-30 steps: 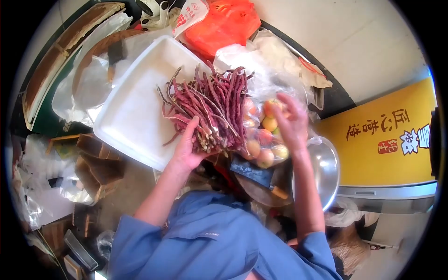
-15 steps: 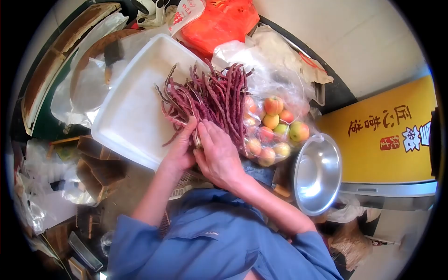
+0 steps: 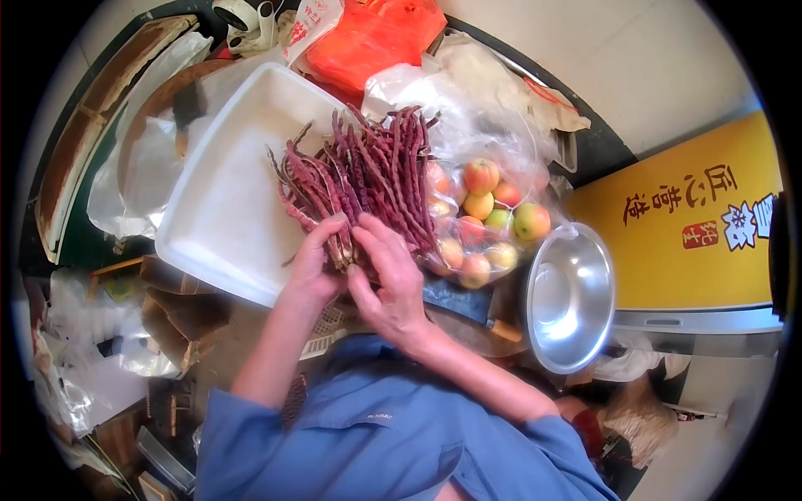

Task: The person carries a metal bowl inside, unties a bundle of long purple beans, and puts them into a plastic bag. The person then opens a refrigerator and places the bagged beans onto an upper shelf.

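A thick bunch of long purple beans fans out in front of me, their far tips over the white plastic tub and the bagged fruit. My left hand is closed around the near ends on the left side. From the right, my right hand grips the same ends between thumb and curved fingers. A few pale bean ends poke out between my two hands. Just right of my right hand lies a cleaver with a dark blade and a wooden handle, partly covered by the fruit bag.
The white tub stands left of the beans. Red and green apple-like fruit fills a clear bag on the right. Beyond it are a steel bowl and a yellow box. An orange plastic bag lies at the back.
My right hand's fingers have parted a little from my left, baring more of the bean ends. The view has shifted slightly, and more of the cleaver shows.
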`<state>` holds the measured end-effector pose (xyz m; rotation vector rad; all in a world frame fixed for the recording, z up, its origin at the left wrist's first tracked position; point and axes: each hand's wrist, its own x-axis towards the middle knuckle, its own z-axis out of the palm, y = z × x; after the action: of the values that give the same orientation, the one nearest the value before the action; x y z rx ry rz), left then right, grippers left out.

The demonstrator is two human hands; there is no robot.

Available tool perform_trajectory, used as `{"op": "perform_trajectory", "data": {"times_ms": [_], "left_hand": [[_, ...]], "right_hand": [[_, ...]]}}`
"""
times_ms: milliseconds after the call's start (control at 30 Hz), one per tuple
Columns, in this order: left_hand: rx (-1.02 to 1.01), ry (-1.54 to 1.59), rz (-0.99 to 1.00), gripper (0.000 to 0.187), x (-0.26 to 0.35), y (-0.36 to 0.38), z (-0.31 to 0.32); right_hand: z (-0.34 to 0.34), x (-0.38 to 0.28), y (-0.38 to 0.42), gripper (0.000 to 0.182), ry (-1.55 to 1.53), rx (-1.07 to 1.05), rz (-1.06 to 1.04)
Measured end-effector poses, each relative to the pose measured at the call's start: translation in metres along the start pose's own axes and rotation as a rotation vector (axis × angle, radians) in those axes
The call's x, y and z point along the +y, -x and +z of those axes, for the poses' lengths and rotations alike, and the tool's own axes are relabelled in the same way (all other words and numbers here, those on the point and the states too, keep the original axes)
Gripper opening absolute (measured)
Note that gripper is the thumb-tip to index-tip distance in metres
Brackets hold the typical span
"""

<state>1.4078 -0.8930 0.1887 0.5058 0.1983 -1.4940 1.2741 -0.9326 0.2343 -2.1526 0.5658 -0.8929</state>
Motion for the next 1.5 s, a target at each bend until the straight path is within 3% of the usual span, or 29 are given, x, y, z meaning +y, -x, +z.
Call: {"op": "perform_trajectory", "data": {"times_ms": [100,233,467,567,967,1100,1133,1233,1300,1333,1400,1500], "left_hand": [[0.064,0.008,0.019,0.035,0.001,0.000,-0.003],[0.153,-0.033,-0.007,0.035,0.000,0.003,-0.001],[0.048,-0.069,0.036,0.032,0.000,0.007,-0.002],[0.072,-0.041,0.015,0.030,0.001,0.007,-0.012],[0.116,-0.137,0.053,0.025,0.011,0.023,-0.023],[-0.154,-0.124,-0.037,0.073,0.011,0.031,-0.019],[-0.155,-0.124,-0.038,0.073,0.013,0.031,-0.023],[-0.073,-0.191,0.015,0.064,0.018,0.028,-0.047],[0.085,-0.166,0.103,0.053,0.020,0.025,-0.059],[0.086,-0.171,0.098,0.053,0.020,0.025,-0.063],[0.116,-0.142,0.099,0.034,0.022,0.029,-0.053],[0.082,-0.143,0.114,0.029,0.023,0.029,-0.052]], "right_hand": [[-0.001,0.005,0.003,0.047,0.076,0.126,0.095],[0.002,0.021,0.007,0.050,0.039,0.087,0.248],[0.009,0.010,0.014,0.053,0.136,-0.059,0.088],[0.010,0.008,0.019,0.065,0.100,-0.108,0.063],[0.013,-0.007,0.016,0.064,0.130,-0.156,-0.103],[0.014,-0.013,0.012,0.066,0.129,-0.134,-0.176],[0.015,-0.012,0.012,0.066,0.127,-0.142,-0.188],[0.021,-0.009,0.014,0.067,0.114,-0.164,-0.193],[0.025,-0.009,0.014,0.067,0.100,-0.172,-0.190],[0.026,-0.009,0.013,0.065,0.091,-0.180,-0.186],[0.028,-0.008,0.013,0.064,0.083,-0.185,-0.181],[0.032,-0.001,0.016,0.054,0.021,-0.131,-0.128]]}}
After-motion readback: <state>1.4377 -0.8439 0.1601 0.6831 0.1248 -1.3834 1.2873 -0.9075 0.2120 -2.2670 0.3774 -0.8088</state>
